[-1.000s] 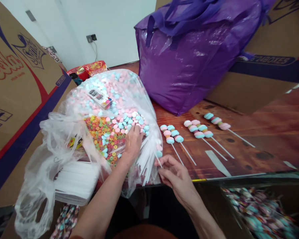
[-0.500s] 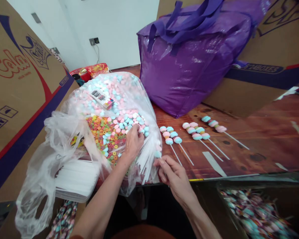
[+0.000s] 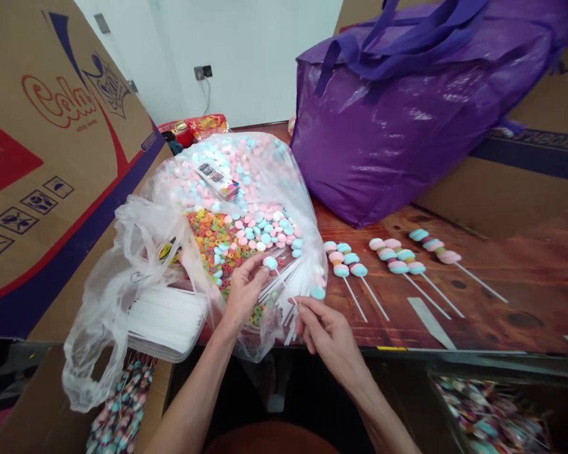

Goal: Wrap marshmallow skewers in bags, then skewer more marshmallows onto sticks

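Observation:
My left hand (image 3: 243,287) pinches a pale blue marshmallow (image 3: 270,262) over the open plastic bags. A white stick (image 3: 282,280) is between the fingers of my right hand (image 3: 326,331), its far end touching the marshmallow; how deep it goes I cannot tell. Below my hands lies a bundle of loose white sticks (image 3: 288,302). Past my left hand are ring-shaped gummies (image 3: 208,236) in orange, yellow, green and red. Pink, blue and white marshmallows (image 3: 265,230) lie beside them, with more in a large clear bag (image 3: 284,164).
Several finished candy skewers (image 3: 397,255) lie on the wooden table (image 3: 511,271) to the right. Behind them stands a purple bag (image 3: 383,126). Large cardboard boxes (image 3: 76,208) flank the table. At left is a stack of white bags (image 3: 168,321); filled skewers (image 3: 497,410) sit in a low box.
My left hand has come back from the marshmallow pile with a blue marshmallow, bringing it to the stick in my right hand. The view has shifted left.

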`<state>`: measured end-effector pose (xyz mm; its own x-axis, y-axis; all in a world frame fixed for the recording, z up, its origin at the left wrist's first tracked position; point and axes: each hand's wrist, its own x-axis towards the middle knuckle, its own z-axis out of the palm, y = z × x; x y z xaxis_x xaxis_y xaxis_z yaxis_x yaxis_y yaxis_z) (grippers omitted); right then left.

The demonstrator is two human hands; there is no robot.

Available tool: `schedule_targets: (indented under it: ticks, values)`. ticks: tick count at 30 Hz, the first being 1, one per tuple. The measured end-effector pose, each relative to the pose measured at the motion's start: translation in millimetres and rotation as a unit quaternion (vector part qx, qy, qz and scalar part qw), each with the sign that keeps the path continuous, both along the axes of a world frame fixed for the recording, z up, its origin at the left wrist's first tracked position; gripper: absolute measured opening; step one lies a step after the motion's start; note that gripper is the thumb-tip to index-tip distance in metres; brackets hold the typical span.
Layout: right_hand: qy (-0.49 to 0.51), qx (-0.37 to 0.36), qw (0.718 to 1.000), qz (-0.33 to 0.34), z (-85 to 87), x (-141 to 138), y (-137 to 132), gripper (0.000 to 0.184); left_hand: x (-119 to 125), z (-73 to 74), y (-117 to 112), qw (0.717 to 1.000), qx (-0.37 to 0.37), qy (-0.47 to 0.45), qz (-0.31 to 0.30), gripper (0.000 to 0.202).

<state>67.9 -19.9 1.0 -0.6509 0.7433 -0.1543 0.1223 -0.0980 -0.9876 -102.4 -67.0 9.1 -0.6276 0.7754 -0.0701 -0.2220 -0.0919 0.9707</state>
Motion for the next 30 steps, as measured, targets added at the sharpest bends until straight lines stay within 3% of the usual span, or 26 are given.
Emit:
schedule_targets:
  ticks: [9,17,24,30]
  values:
    - [-0.023,0.027,0.999,0.028,-7.0,-4.1,-3.5,0.039,0.6,-6.2,-5.9,1.0,0.017,-0.001,0.013,0.038]
    - [-0.012,0.076,0.997,0.022,2.0,-8.7,-7.6,0.034,2.3,-12.6,-10.2,0.998,0.009,-0.031,0.058,0.043]
    - [-0.032,0.096,0.993,0.059,3.7,-8.8,-3.5,0.034,-2.8,-10.7,-17.4,0.999,-0.022,-0.011,0.024,0.042]
    - [-0.042,0.153,0.985,0.064,3.0,-3.3,5.2,0.033,-7.5,-11.6,-22.6,0.999,-0.037,-0.002,-0.002,0.039]
